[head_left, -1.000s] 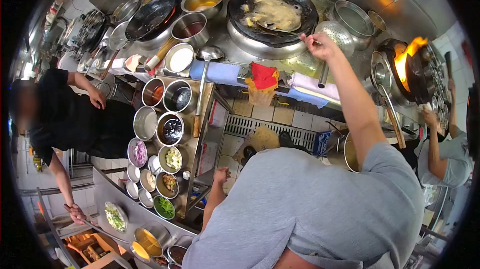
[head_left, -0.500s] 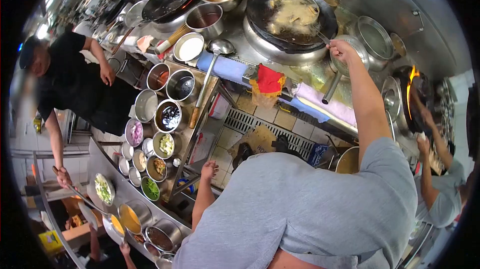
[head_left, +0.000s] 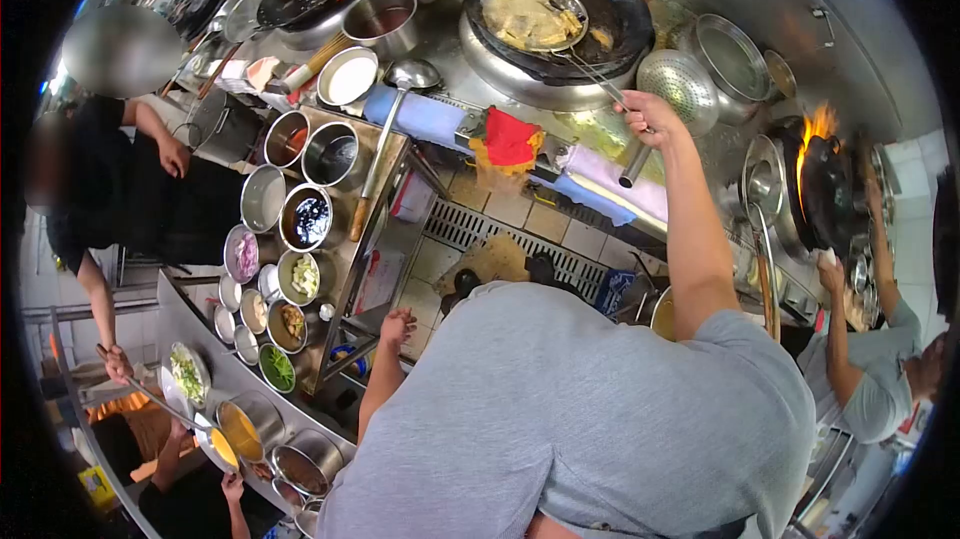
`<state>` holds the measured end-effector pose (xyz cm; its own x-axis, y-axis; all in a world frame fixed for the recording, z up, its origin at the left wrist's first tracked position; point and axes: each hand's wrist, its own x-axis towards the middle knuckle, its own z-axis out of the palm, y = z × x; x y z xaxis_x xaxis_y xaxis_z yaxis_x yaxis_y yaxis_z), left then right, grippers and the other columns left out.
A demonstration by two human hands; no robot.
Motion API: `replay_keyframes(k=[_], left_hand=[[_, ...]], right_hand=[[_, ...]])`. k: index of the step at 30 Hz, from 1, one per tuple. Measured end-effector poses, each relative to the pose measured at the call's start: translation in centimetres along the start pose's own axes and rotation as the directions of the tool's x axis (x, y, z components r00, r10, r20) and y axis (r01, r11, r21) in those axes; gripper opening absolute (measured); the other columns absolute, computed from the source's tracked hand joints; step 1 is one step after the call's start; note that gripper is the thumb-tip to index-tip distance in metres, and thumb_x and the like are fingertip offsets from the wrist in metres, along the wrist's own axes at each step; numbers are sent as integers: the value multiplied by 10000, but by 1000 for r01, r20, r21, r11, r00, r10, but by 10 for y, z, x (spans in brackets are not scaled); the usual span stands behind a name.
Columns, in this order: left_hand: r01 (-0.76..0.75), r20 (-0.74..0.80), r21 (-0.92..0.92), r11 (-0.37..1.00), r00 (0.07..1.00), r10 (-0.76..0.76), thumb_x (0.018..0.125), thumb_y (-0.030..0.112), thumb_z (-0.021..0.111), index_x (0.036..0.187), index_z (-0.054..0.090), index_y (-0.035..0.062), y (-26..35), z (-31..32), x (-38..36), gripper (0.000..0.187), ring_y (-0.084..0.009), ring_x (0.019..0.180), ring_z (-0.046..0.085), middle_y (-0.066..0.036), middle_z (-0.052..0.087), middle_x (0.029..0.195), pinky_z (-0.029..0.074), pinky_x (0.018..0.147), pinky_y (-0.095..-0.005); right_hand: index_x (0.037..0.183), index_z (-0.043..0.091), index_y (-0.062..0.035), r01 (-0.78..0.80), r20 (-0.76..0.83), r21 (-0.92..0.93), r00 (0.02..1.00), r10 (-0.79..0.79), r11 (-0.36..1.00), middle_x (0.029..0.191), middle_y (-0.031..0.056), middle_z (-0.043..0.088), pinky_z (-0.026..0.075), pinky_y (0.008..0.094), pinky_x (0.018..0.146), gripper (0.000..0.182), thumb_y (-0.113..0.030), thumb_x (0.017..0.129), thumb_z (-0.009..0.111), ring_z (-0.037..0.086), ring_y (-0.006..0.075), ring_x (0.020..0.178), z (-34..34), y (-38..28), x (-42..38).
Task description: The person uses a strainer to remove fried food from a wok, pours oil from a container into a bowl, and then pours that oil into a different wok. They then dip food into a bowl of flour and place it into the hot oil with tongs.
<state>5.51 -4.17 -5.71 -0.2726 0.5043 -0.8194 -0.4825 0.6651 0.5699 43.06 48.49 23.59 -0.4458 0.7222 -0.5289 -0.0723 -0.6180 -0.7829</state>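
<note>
My right hand (head_left: 648,119) grips the long thin handle of a wire skimmer (head_left: 583,19). The skimmer's round basket holds pale golden battered pieces (head_left: 525,17) over the large black wok (head_left: 622,29), and a small loose piece (head_left: 601,38) shows in the wok beside the basket. Just behind my hand, a perforated strainer (head_left: 680,87) rests on the stove counter, its tube handle angled down toward me. My left hand (head_left: 398,326) hangs low by the prep table, holding nothing, with fingers loosely bent and apart.
On the prep table at left stand several metal pots (head_left: 264,197) of sauces and chopped vegetables, with a ladle (head_left: 414,75) along its edge. A co-worker's hand (head_left: 117,366) spoons yellow liquid at far left. Another worker stands by a flaming wok (head_left: 822,189) at right.
The battered pieces, spread through the wok before, are now gathered in the skimmer. My right hand has drawn the skimmer left. Flames at the right wok have grown.
</note>
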Motion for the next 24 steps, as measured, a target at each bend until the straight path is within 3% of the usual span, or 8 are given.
replay_keyframes(k=[3,5,9,13,16,21,23,24], left_hand=[[-2,-12,82,997,1000,3,839,323,524,966,495,164,33,12,0,206,-118,613,526,7,572,757,363,506,-271],[15,-57,205,979,998,-4,837,333,527,971,495,166,55,27,-10,216,-112,616,526,14,565,745,369,523,-279],[-64,30,270,961,998,59,842,318,519,960,503,161,60,22,17,197,-107,617,524,16,560,754,371,525,-282],[-64,68,341,938,997,43,855,267,492,964,506,149,73,43,13,161,-106,596,523,20,552,733,369,497,-269],[-49,119,363,931,993,6,858,211,467,974,504,141,77,55,18,141,-102,575,523,22,553,717,358,471,-248],[-80,145,372,925,989,28,860,177,458,1014,495,130,81,71,23,165,-118,567,539,2,572,736,354,449,-247],[-94,146,339,936,988,47,834,156,482,986,518,88,74,72,29,171,-145,607,565,-35,579,737,414,484,-282],[-106,136,339,935,989,63,821,146,488,971,527,68,77,72,21,173,-156,620,572,-48,581,738,440,506,-295]], right_hand=[[1001,434,-14,27,23,-34,999,-26,999,753,46,502,253,124,309,143,-47,867,398,307,10,423,4,0,-25],[930,420,-16,37,12,8,999,-38,999,769,79,496,246,138,294,77,-41,862,393,321,29,424,6,3,-28],[912,439,-6,31,16,68,999,-32,997,768,79,496,252,145,292,80,-25,855,385,332,30,426,13,-5,-43],[891,443,48,6,161,51,987,-14,999,740,91,488,277,140,296,84,10,839,388,353,29,431,17,10,-18],[881,426,82,-44,119,386,993,-2,921,721,84,476,292,129,299,101,1,852,373,354,26,426,44,15,-12],[925,429,99,-60,154,531,988,-26,845,685,64,463,292,129,299,138,-13,867,374,338,21,415,45,12,-11],[955,451,109,-39,169,602,982,-79,798,617,29,439,274,136,301,158,0,859,388,323,21,400,39,8,-18],[953,453,110,-150,334,633,938,-93,760,589,1,406,264,137,300,157,5,863,378,321,24,398,25,7,-14]])
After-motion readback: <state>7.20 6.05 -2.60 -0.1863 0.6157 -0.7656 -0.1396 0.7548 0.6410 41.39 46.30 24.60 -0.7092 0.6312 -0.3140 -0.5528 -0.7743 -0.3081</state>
